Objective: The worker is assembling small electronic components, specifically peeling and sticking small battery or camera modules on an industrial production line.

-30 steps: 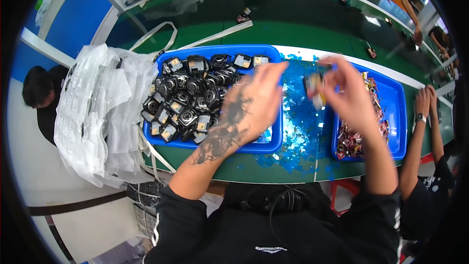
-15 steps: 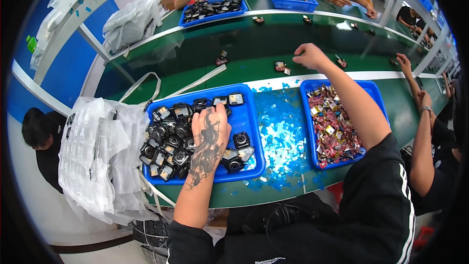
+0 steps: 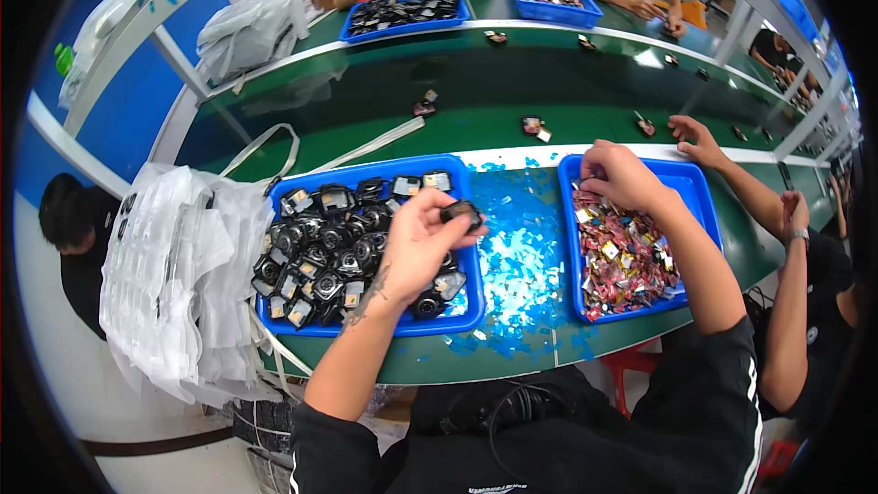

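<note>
1. Black component: a small dark part sits pinched in the fingers of the left hand, raised just above the right edge of the left blue tray.
2. Left hand's fingers are curled closed around that part; the tattooed forearm runs up from the lower edge, over the tray's near rim.
3. Left blue tray holds a heap of similar black parts, some with pale faces, packed toward its left and middle.
4. Blue film scraps lie scattered on the green counter between the two trays.
5. Right hand reaches into the far left corner of the right blue tray, fingers bent down and closed among the pieces; whether they grip one I cannot tell.
6. Right blue tray is filled with small red and silver pieces.
7. White plastic bags lie piled just left of the left tray, hanging over the counter edge.
8. Another person's hand rests on the counter just beyond the right tray, their other arm near the right rim of the view.
9. Farther off, single small parts lie along the dark green belt.
10. Across the belt, two more blue trays stand in front of other seated people.
</note>
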Motion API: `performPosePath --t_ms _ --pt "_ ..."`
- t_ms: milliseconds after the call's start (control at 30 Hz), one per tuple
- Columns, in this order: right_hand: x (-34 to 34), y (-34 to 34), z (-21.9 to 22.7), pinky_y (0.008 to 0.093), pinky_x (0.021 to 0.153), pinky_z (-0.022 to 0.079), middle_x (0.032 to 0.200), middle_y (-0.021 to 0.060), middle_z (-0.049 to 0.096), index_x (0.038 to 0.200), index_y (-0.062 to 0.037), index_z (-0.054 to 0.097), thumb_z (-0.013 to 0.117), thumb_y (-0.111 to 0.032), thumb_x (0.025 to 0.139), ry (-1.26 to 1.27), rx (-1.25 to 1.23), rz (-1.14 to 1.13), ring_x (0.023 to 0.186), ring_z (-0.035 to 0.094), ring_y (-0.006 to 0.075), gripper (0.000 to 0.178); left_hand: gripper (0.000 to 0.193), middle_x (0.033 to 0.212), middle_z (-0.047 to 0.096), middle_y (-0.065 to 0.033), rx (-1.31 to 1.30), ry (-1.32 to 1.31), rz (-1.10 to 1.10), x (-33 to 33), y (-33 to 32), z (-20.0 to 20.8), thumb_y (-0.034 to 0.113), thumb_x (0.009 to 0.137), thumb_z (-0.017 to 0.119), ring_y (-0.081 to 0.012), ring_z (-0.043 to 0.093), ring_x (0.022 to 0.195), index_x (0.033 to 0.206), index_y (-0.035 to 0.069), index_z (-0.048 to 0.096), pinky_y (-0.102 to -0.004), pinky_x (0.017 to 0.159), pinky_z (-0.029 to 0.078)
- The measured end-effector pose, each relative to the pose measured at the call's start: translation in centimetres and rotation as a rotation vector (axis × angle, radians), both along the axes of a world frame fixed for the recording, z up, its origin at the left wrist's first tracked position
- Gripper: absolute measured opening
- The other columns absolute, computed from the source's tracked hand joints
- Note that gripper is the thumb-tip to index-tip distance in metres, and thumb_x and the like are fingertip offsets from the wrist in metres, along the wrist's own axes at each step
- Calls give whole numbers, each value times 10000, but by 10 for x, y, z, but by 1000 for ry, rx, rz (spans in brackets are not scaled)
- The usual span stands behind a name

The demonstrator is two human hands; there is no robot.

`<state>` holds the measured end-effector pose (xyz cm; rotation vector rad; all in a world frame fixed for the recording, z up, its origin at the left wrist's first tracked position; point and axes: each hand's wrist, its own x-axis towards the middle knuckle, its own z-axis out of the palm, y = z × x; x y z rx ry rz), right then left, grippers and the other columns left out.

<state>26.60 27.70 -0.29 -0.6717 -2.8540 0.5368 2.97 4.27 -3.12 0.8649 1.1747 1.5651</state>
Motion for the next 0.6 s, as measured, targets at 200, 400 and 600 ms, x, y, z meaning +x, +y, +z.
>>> performPosePath --t_ms 200,400,600 --pt "19 -47 19 250 664 485 763 33 627 800 2 595 694 1 809 343 -447 -297 705 602 108 99 368 1092 640 -122 -67 50 -91 17 -2 12 59 968 526 -169 671 865 1336 41 506 -259 757 560" --pt "1 -127 28 224 710 504 871 43 658 951 19 651 692 7 832 503 -654 -163 812 624 84 126 282 897 551 -47 126 548 -150 38 -10 14 37 888 629 -114 525 840 1160 73 694 -252 757 430" --pt "-10 -156 16 216 719 504 889 53 668 982 29 651 704 3 828 621 -787 -161 806 620 80 164 173 872 604 -54 146 446 -171 45 -15 7 57 819 743 -131 581 799 990 37 734 -267 698 463"
